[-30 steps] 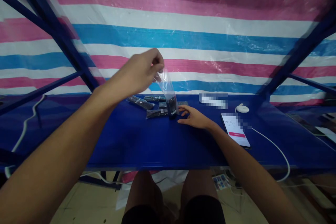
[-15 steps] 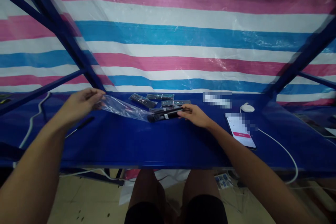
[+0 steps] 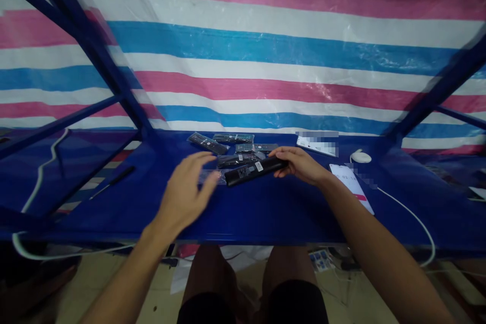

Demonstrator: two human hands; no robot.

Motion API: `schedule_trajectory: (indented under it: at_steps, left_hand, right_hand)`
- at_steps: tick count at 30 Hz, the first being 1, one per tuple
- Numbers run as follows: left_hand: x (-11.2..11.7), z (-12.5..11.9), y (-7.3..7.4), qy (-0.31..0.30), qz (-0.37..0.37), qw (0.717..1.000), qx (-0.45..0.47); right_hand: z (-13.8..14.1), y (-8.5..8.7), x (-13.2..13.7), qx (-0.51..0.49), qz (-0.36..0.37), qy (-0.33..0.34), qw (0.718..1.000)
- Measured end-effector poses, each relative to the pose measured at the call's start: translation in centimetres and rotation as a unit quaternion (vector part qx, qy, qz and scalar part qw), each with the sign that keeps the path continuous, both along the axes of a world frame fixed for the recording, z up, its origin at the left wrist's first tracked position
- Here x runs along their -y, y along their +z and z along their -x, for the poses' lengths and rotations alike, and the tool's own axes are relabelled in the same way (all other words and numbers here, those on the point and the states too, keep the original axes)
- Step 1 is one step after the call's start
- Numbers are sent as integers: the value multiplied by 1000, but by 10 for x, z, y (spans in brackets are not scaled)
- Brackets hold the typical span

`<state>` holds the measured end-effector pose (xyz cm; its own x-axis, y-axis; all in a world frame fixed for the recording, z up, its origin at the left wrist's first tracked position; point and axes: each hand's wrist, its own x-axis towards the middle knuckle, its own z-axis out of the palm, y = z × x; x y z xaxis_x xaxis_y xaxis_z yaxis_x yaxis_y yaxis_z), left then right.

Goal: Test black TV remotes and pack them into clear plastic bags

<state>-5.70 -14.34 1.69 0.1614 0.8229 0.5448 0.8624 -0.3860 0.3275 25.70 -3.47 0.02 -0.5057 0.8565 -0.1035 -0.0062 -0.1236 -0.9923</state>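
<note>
My right hand (image 3: 298, 164) grips one end of a black remote control (image 3: 252, 170), which shows its back with a small white label. Near the remote's other end, my left hand (image 3: 188, 187) is apart from it, thumb and fingers spread. A clear plastic bag (image 3: 210, 177) lies partly behind the left hand's fingers; whether they touch it is hard to tell. Behind the held remote, a bagged remote (image 3: 237, 161) rests on the blue table. Farther back are more bagged remotes: one at the left (image 3: 208, 143), one at the back (image 3: 233, 138) and one at the right (image 3: 255, 148).
A phone (image 3: 351, 187) with a lit screen lies at the right on the blue table (image 3: 243, 217). Beyond it are a white device (image 3: 317, 144) and a white round plug (image 3: 360, 156) with a cable. A screwdriver (image 3: 117, 178) lies at left. Blue metal posts flank the table.
The remote has come out of its clear bag and moved slightly right and toward me. My left hand has let go of the bag and swung right, close to the remote.
</note>
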Motion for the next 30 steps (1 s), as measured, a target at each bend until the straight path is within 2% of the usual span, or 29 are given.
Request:
schedule_trajectory:
  at_steps: [3,6,9,12,16,26,30]
  left_hand:
    - [12,-42,-3,-69,28,994,-82]
    - [11,-58,-18,-94,105,985,-101]
    - [6,-59,-34,-90,134,983,-86]
    - [3,-58,-47,-80,101,988,-81]
    - [5,-57,-58,-89,63,991,-75]
    - [3,-54,-60,-121,86,988,-35]
    - [2,-54,-57,-127,96,986,-48]
  right_hand:
    - [7,-2,18,-2,10,76,997]
    - [14,-8,33,11,24,121,992]
    - [20,-14,39,95,7,100,990]
    - [25,-15,41,173,-26,56,983]
    - [25,-16,43,192,-28,36,980]
    - [16,-20,43,166,19,78,983]
    - [13,-20,42,169,25,125,977]
